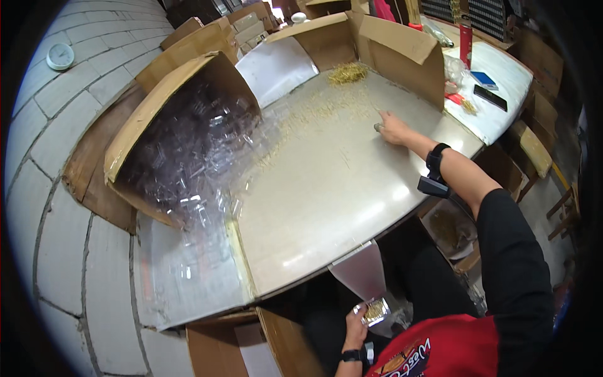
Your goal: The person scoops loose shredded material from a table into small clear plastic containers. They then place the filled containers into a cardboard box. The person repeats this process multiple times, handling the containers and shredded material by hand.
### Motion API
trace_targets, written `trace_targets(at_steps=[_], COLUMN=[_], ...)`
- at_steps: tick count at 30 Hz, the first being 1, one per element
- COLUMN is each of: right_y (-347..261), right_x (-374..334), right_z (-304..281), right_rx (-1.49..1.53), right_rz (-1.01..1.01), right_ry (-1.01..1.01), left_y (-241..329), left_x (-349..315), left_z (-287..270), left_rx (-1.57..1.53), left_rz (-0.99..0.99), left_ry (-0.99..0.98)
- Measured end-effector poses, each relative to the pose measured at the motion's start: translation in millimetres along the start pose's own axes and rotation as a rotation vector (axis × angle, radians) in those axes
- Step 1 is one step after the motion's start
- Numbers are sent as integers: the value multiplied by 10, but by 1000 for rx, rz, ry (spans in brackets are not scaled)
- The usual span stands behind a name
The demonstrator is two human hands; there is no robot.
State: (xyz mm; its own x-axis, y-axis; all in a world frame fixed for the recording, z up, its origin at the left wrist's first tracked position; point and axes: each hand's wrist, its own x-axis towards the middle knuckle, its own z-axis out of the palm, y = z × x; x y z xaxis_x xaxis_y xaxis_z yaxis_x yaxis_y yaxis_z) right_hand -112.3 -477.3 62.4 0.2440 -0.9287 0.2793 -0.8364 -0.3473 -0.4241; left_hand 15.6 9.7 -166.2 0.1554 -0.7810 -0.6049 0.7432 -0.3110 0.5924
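My left hand (356, 328) is low, below the table's front edge, with its fingers closed on a small clear plastic box (384, 308). Gold-coloured pieces (374, 311) lie in that box. Over the right part of the table reaches my right hand (394, 129), a ring on one finger. Its fingers are partly apart, one pointing away from me, and I see nothing held in them. Thin gold-coloured pieces (323, 114) are strewn across the tabletop beyond and left of it, with a denser pile (347, 73) at the back.
A tipped cardboard box (119, 147) spills many clear plastic boxes (195, 144) onto the table's left side. Cardboard walls (402, 41) edge the back. At right, a white-covered table (502, 122) carries a phone (490, 98) and a red can (465, 45). A pale flap (359, 270) hangs off the front edge.
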Motion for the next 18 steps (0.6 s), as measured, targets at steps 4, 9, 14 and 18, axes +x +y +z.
trace_targets(at_steps=[4, 9, 14, 18], right_y=[-232, -714, -1105, -1059], right_x=[528, 198, -1026, -1710], right_z=[239, 445, 95, -181], right_rx=[-114, -434, -295, -51], right_rz=[-107, -279, -532, -692], right_ry=[-251, -435, -335, -282], left_y=[42, 82, 85, 220], left_x=[55, 132, 164, 5], left_z=[21, 88, 99, 269], left_rx=[-71, -59, -4, 56], left_rz=[-37, 30, 66, 100], left_ry=[82, 83, 102, 62])
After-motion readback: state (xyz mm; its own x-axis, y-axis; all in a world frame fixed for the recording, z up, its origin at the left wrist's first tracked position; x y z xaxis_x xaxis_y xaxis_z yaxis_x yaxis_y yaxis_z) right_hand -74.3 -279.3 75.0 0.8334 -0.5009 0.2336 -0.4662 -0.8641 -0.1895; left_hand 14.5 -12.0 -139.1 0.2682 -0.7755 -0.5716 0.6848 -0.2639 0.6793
